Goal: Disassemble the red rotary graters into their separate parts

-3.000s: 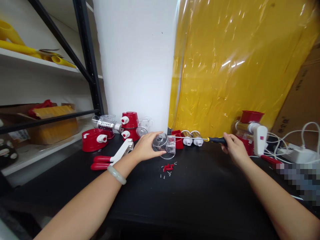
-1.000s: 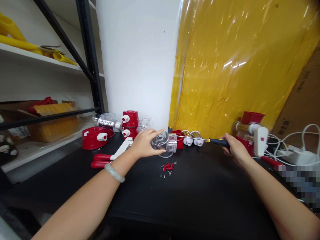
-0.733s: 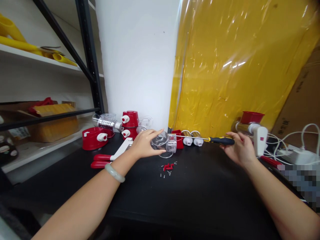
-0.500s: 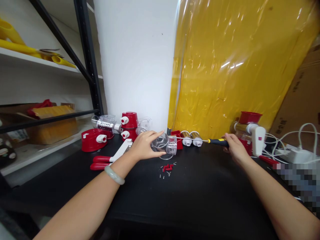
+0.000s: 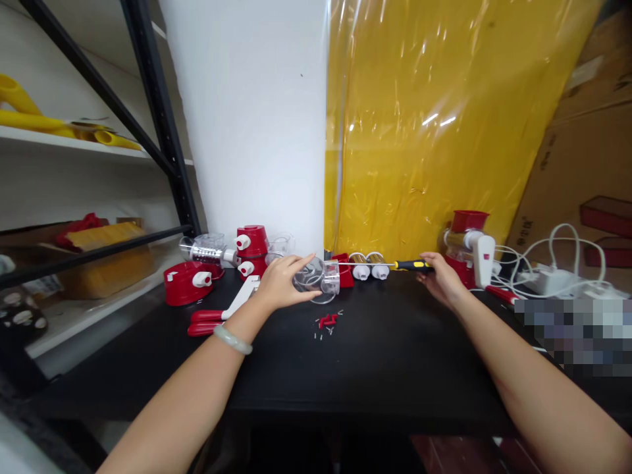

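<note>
My left hand (image 5: 285, 282) is closed around a clear plastic grater housing (image 5: 330, 278) that lies on its side on the black table. In my right hand (image 5: 442, 280) is a long screwdriver (image 5: 412, 266) with a black and yellow handle, held level. Its thin shaft points left, and the tip reaches the right end of the clear housing. Whether the tip sits in a screw is too small to tell. In front of the housing lie small red plastic pieces (image 5: 328, 320) and several loose screws (image 5: 330, 330).
Red bases (image 5: 188, 284) and crank handles with red grips (image 5: 205, 322) stand and lie at left. Two grater drums (image 5: 378, 266) are behind the screwdriver shaft. An assembled red-and-white grater (image 5: 467, 249) and white cables (image 5: 548, 280) are at right, with a black shelf frame (image 5: 168, 141) at left.
The view has turned a little to the right, so everything appears shifted left. My left hand keeps its hold on the housing, and the screwdriver stays at its right end.
</note>
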The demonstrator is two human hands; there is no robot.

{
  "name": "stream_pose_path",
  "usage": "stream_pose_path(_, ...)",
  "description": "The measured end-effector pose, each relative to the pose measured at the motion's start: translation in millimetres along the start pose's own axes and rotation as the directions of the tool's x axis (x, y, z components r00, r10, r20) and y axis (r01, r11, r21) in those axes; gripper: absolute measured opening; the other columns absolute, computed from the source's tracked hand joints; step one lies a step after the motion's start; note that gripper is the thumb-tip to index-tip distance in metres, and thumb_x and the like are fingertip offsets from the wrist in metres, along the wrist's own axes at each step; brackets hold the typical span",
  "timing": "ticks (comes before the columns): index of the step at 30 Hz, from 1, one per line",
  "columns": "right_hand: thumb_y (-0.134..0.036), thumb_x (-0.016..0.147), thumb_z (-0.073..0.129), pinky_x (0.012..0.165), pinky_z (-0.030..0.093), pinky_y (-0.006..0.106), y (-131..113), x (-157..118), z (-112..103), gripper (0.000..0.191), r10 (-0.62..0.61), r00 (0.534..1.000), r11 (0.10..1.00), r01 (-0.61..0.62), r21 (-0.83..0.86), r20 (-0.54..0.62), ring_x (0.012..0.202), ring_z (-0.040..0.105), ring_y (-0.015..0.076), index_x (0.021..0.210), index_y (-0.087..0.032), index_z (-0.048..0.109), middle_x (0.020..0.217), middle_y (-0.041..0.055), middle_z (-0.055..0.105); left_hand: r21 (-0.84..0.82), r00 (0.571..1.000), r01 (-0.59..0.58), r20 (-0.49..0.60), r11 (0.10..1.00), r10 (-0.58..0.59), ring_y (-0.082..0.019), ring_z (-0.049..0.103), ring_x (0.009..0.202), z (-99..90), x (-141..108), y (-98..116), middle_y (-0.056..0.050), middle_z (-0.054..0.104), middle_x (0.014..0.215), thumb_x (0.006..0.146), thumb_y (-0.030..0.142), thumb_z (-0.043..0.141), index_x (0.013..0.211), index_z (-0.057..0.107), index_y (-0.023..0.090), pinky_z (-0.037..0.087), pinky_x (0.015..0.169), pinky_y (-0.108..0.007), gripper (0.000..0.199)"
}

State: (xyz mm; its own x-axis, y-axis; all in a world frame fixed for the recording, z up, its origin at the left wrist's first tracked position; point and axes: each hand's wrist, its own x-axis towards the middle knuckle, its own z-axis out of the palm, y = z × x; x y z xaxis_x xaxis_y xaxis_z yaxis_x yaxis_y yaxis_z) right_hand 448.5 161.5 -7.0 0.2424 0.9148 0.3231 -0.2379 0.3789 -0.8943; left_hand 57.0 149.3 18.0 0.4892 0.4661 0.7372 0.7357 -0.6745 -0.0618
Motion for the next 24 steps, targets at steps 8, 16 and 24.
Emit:
stream_pose_path(8,-0.074,0.076,0.043,0.04,0.036,0.027,-7.6,-6.2,2.6,0.051,0.122,0.991,0.991,-0.125,0.051,0.055,0.04,0.043,0.0134,0.078,-0.024,0.053,0.049,-0.0021,0.046,0.022,0.999,-0.039,0.029,0.999,0.038,-0.025,0.059,0.097,-1.7,0.3,1.2,-0.008,0.063,0.106,0.071,0.056,0.07,0.139,0.047,0.024,0.046,0.084,-0.037,0.079)
stream_pose_path(16,-0.033,0.064,0.066,0.059,0.049,0.029,-12.0,-6.8,1.2,0.027,0.083,0.989,0.985,-0.099,0.14,0.119,0.065,0.06,0.0155,0.085,-0.027,0.052,0.072,-0.002,0.061,0.031,1.0,-0.028,0.009,0.999,0.028,-0.025,0.058,0.1,-3.4,0.7,0.8,-0.008,0.064,0.108,0.072,0.054,0.07,0.14,0.046,0.023,0.045,0.087,-0.038,0.078)
stream_pose_path(24,-0.053,0.073,0.064,0.038,0.025,0.025,-4.8,-5.4,3.8,0.033,0.107,0.992,0.992,-0.102,-0.07,0.066,0.033,0.027,0.0086,0.07,-0.024,0.049,0.04,-0.0076,0.035,0.03,1.0,-0.021,0.014,0.999,0.02,-0.026,0.059,0.1,-3.7,0.8,2.0,-0.008,0.064,0.107,0.071,0.056,0.069,0.14,0.046,0.025,0.044,0.087,-0.039,0.078)
